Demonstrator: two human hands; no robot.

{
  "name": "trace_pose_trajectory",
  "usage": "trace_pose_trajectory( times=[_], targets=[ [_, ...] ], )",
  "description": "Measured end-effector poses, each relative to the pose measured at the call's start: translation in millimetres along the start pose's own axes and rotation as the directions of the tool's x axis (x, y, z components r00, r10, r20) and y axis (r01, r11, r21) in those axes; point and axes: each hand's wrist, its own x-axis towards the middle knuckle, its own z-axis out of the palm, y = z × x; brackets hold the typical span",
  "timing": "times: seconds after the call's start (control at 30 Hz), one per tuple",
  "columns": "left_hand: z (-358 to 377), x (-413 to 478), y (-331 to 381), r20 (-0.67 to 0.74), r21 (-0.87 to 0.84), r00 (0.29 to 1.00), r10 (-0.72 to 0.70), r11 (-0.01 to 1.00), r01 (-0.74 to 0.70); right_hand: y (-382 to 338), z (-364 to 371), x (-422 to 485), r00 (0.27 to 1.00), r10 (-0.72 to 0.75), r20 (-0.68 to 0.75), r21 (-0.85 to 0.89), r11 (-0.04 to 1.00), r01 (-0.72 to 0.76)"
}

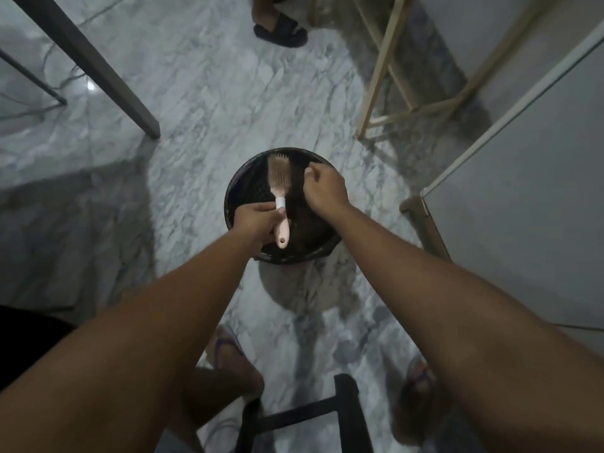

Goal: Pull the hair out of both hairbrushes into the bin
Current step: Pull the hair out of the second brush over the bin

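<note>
You hold the pink hairbrush over the open mouth of the round black bin, which stands on the marble floor. Your left hand is wrapped around the handle, fingers closed just below the white collar, and the bristle head points away from you toward the bin's far rim. Your right hand hangs over the right side of the bin, thumb and fingertips pressed together as if pinching; whether a tuft of hair sits between them is too small and dark to tell. The second hairbrush is not in sight.

The brush looks light and rigid, a smooth plastic body that could twist in your palm, so keep your left grip on the handle near the collar, where it is thickest, and brace it when you pull. The bristles look thin and springy; they will bend rather than snap, but tug along them, not across. Hair itself is soft, nearly weightless and clingy: it will likely stick to your fingers and drift rather than drop, so take it low at the bristle roots, lift it off as one mat, and rub your fingertips apart well inside the bin's rim.
</note>
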Motion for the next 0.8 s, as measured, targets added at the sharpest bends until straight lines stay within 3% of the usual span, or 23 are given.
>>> trace_pose_trajectory(
  times=[0.43,0.67,0.8],
  targets=[
    [-24.4,28.0,-63.9,0.045,-0.188,0.999,-0.015,0.982,0.023,20.5,53.1,-10.7,0.998,-0.058,0.012,0.011,0.998,0.058],
    [-34.9,37.2,-63.5,0.071,-0.248,0.997,0.032,0.969,-0.013,23.2,75.9,-2.2,1.0,0.0,0.002,0.299,0.954,0.0],
    [-25.5,49.8,-77.2,0.092,-0.284,0.996,0.021,0.959,0.006,38.9,82.8,7.5,0.999,-0.031,-0.017,0.244,0.969,0.034]
  ],
)
